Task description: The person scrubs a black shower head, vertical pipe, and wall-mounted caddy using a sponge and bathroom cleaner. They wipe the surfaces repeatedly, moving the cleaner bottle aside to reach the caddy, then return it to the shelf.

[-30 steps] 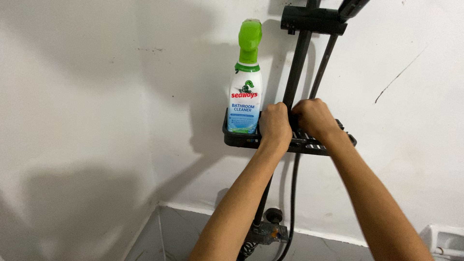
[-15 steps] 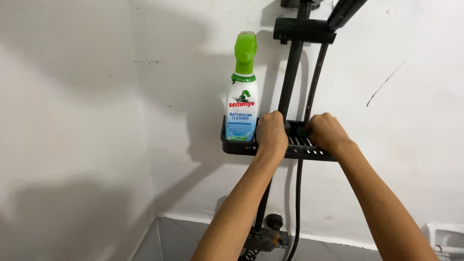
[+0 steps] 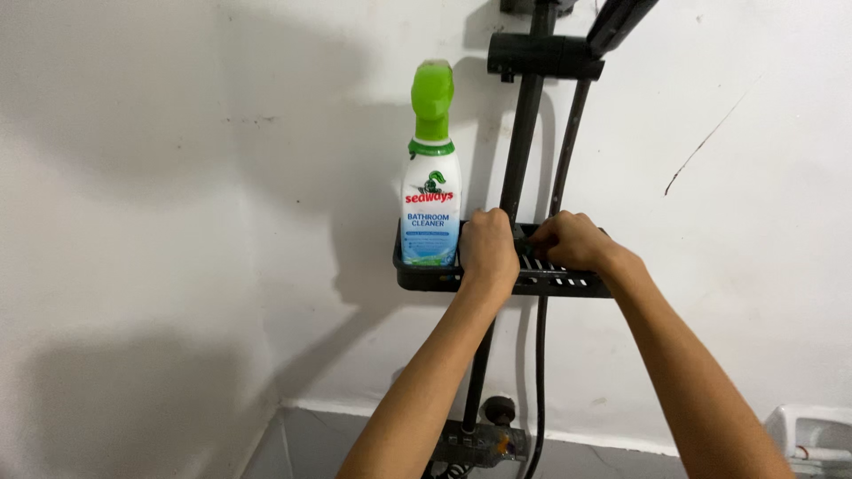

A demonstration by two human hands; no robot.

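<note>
at far left of the black slotted shelf [image 3: 426, 277] a white cleaner bottle [image 3: 430, 208] with a green spray cap is standing upright, just beside the left hand [image 3: 488, 248], not clearly touching. shelf's long axis is running left-right across the wall, level, clamped on the vertical black rail [image 3: 524, 142]. left hand is curling shut over the shelf's front rim right where the rail is passing behind. right hand [image 3: 572, 241] is sitting just right of the rail, fingers bent down onto the slotted surface; looks like it's pinching something small and dark, can't tell what. both hands are lying on the shelf's middle, near each other, rail between them. black hose [image 3: 559, 160] is hanging behind the right hand. shelf's right end is sticking out free.
</note>
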